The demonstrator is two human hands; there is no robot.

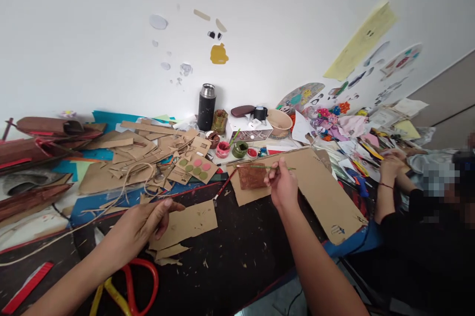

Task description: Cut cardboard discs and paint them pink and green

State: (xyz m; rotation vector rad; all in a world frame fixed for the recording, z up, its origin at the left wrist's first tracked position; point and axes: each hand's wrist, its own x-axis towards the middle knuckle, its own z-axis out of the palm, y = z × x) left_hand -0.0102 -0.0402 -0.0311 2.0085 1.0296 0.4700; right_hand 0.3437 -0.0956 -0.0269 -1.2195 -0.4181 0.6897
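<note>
My right hand (284,184) pinches a thin green-handled paintbrush (256,166), held nearly level. Under the brush lies a piece of cardboard painted brown (250,177), on top of a bare cardboard sheet (241,199). My left hand (146,227) hovers by a torn cardboard piece (196,219); its index finger points right with a brownish tip, the other fingers are loosely curled, and I see nothing held. A second brush with a dark red handle (226,184) rests between the two cardboards. Pots of pink paint (223,149) and green paint (240,149) stand just behind.
Scissors with red and yellow handles (129,289) lie under my left forearm. Cardboard scraps (137,147) pile up at the left back. A black flask (207,110) stands against the wall. A large cardboard sheet (326,187) lies right, near another person's hand (391,167).
</note>
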